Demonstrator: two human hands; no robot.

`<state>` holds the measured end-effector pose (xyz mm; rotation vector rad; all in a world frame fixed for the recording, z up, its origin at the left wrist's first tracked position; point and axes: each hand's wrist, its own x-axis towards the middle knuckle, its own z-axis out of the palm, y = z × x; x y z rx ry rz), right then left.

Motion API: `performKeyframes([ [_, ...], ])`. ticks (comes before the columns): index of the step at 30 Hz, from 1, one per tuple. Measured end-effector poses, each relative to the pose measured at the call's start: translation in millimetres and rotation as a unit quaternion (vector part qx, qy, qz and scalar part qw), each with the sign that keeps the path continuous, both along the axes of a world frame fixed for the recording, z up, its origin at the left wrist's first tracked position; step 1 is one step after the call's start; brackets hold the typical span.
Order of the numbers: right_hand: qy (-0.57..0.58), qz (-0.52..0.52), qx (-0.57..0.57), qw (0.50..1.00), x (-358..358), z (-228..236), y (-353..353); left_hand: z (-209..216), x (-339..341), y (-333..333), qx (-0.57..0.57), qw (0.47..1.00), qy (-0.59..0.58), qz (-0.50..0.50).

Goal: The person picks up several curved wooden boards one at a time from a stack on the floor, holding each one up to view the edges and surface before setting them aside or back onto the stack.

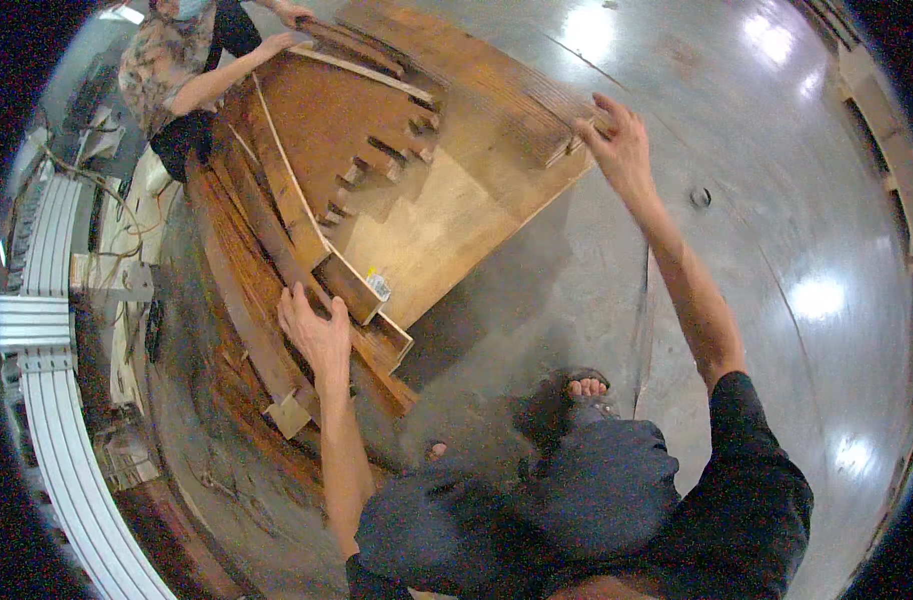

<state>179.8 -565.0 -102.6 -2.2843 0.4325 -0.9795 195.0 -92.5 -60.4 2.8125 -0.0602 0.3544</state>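
The hands [319, 338] are bare, the short sleeves [754, 430] black and the trousers [606, 475] dark blue-grey.

Grey floor [786, 230], glossy, lamp reflections throughout. One small black ring [707, 197], lying on it, over on the right. Along the left: white ribbed rail [58, 430], thin cable [88, 180] near it.

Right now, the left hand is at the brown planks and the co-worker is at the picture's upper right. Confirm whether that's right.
Not quite: the co-worker is at the upper left, as the head view shows. The left hand is at the brown planks.
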Motion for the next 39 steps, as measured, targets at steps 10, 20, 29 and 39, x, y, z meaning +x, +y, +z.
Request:
performKeyframes([
  [10,0.184,0.128,0.348,0.91,27,-25,-52,26,-22,-18,-0.068,0.993,-0.049,-0.08],
  [20,0.008,0.116,0.535,0.837,12,33,-48,45,-23,-43,-0.156,0.982,-0.019,-0.103],
  [29,-0.114,0.197,0.634,0.739,-138,27,137,45,-7,-193,-0.603,0.69,0.365,-0.165],
  [39,0.076,0.451,0.489,0.743,-135,22,148,54,-60,-137,-0.29,0.897,0.235,-0.239],
])
